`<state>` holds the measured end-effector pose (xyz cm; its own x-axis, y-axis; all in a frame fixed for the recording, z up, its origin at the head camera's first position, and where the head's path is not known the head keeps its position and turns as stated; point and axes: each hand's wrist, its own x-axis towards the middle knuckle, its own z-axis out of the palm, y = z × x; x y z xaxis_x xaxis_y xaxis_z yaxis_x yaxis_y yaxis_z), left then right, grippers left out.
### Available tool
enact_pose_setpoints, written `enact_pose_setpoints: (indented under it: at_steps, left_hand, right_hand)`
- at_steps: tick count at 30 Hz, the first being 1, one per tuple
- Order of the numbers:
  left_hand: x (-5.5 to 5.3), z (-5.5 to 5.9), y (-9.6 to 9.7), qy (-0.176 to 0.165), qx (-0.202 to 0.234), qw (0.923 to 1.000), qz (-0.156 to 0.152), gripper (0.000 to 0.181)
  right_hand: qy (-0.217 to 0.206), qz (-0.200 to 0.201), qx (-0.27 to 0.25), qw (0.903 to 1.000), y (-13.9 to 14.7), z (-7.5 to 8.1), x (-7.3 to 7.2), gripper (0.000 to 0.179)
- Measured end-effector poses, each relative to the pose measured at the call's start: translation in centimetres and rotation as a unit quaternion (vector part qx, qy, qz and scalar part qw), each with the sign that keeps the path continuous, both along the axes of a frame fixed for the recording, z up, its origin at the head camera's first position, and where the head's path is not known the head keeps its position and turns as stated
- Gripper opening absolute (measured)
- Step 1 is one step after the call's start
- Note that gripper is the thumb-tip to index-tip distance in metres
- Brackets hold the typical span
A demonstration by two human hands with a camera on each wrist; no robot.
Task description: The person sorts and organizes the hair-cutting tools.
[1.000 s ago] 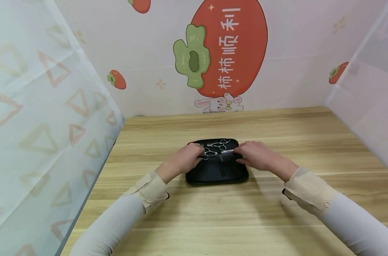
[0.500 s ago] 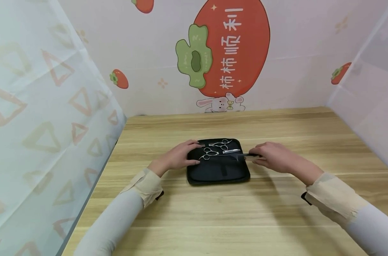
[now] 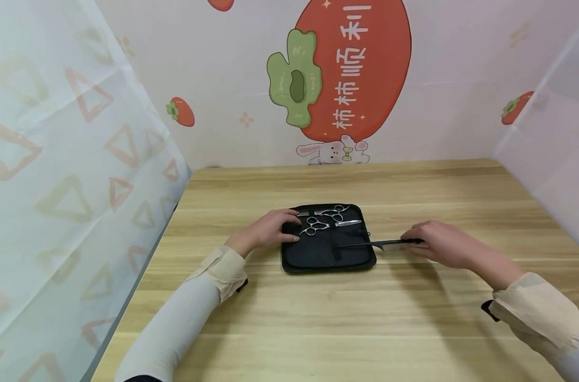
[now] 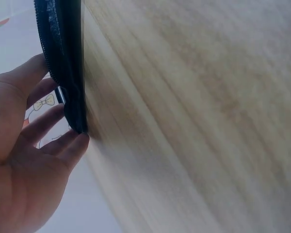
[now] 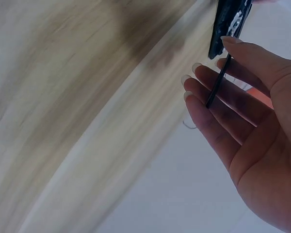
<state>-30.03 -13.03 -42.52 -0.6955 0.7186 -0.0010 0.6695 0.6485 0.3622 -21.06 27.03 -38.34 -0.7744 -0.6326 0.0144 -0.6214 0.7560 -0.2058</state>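
A flat black zip case [image 3: 313, 257] lies unfolded on the wooden table, with silver hairdressing scissors [image 3: 313, 225] and a second pair [image 3: 337, 213] slotted in its far half. My left hand [image 3: 268, 229] rests at the case's left edge, thumb and fingers spread and loosely bent. In the left wrist view its fingertips touch the zipped edge [image 4: 56, 53]. My right hand [image 3: 439, 245], right of the case, pinches a thin black comb [image 3: 394, 242] by its handle end. The comb points left, its far end over the case. In the right wrist view the thumb presses it against the fingers.
The wooden table [image 3: 289, 323] spreads around the case. A printed cloth [image 3: 241, 79] hangs behind the table's back edge, and a patterned sheet [image 3: 74, 170] runs down the left side. Another pale sheet [image 3: 556, 138] hangs at right.
My right hand has drawn the comb out of the case and moved right with it. My left hand has loosened its fingers and stays at the left edge.
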Motion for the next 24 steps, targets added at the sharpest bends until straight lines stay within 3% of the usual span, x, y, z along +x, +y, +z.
enact_pose_setpoints:
  at_steps: [9,24]
  left_hand:
    - [-0.1,0.3,0.3,-0.010,-0.015,0.9998,0.009,0.043]
    - [0.1,0.6,0.6,-0.031,-0.027,0.9987,0.029,0.045]
  right_hand:
    - [0.004,0.010,-0.012,0.9999,1.1,0.2,0.4,0.022]
    - [-0.027,0.030,-0.014,0.9991,-0.9,0.3,-0.5,0.023]
